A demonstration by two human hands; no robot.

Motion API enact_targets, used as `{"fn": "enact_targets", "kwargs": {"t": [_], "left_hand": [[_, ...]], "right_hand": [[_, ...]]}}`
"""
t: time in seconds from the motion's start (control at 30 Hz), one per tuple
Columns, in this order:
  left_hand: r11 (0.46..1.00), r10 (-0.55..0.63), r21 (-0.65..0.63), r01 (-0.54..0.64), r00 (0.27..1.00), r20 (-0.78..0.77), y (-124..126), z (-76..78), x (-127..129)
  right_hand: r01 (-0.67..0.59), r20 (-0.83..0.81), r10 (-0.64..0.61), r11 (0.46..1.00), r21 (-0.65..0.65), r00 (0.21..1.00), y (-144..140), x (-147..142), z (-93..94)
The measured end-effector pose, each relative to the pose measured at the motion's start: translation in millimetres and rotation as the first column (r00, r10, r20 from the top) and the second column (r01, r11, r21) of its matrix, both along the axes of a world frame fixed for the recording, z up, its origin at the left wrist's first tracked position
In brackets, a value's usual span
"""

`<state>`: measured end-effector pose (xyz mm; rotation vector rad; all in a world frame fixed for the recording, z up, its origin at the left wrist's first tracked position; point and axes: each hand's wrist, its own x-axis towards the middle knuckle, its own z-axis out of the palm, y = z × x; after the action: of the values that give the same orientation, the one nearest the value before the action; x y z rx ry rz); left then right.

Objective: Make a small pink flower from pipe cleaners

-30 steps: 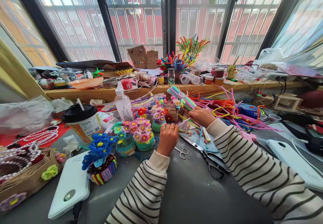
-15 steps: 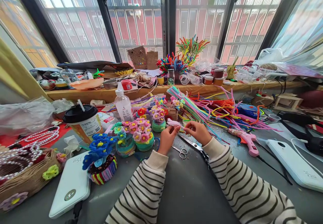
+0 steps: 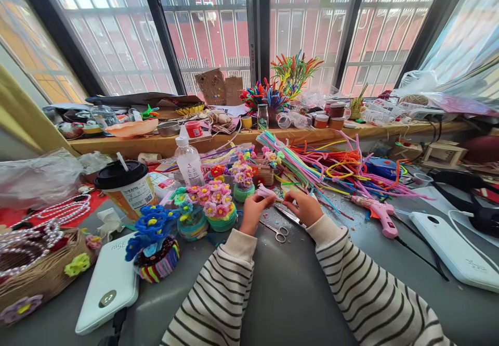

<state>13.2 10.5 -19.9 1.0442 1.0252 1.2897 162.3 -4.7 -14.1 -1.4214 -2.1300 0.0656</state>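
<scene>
My left hand [image 3: 254, 212] pinches a pale pink fuzzy piece, apparently pipe cleaner [image 3: 266, 192], between thumb and fingertips. Close on its right, my right hand [image 3: 304, 208] has thumb and forefinger closed on the thin end of the same piece. Below the hands lie small silver scissors [image 3: 279, 233] on the grey table. Larger scissors [image 3: 289, 216] are partly covered by my right hand. Just left of my left hand stand little pots of fuzzy flowers, a pink bunch [image 3: 218, 200] and a smaller pink one [image 3: 244, 177].
Loose pipe cleaners [image 3: 331, 161] spread behind my right hand. A pink glue gun [image 3: 384, 216] and a white power bank [image 3: 454, 250] lie right. To the left are a blue flower pot [image 3: 156, 252], a lidded cup [image 3: 130, 190], a clear bottle [image 3: 189, 164] and another power bank [image 3: 107, 289].
My hands still hold the pink piece and have shifted slightly left. The right hand now sits a little closer to the left and covers more of the large scissors.
</scene>
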Motion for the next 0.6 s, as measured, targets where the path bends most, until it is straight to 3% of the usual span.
{"fn": "enact_targets", "kwargs": {"t": [0.2,0.3,0.4,0.47,0.53,0.6], "left_hand": [[0.997,0.06,0.044,-0.056,0.994,-0.091,5.9,-2.9,-5.8],[0.987,0.127,0.135,-0.091,0.948,-0.293,8.3,-6.6,-9.7],[0.954,0.225,0.287,-0.084,0.833,-0.506,9.3,-9.2,-12.0],[0.932,0.261,0.358,-0.054,0.786,-0.56,8.8,-8.7,-12.1],[0.918,0.258,0.397,-0.014,0.78,-0.57,7.3,-6.4,-10.7],[0.924,0.19,0.38,0.036,0.82,-0.539,5.2,-3.3,-8.0]], "right_hand": [[-0.024,-0.204,-0.004,0.991,-0.133,0.979,5.5,18.0,-4.3],[-0.124,-0.428,0.009,0.962,-0.242,0.904,9.0,23.4,-7.9],[-0.273,-0.621,-0.015,0.889,-0.366,0.784,11.2,23.4,-9.5],[-0.359,-0.697,-0.052,0.828,-0.43,0.715,12.1,21.6,-10.4],[-0.42,-0.749,-0.086,0.784,-0.458,0.657,12.6,19.1,-11.4],[-0.453,-0.781,-0.119,0.756,-0.472,0.613,12.3,15.9,-12.3]]}}
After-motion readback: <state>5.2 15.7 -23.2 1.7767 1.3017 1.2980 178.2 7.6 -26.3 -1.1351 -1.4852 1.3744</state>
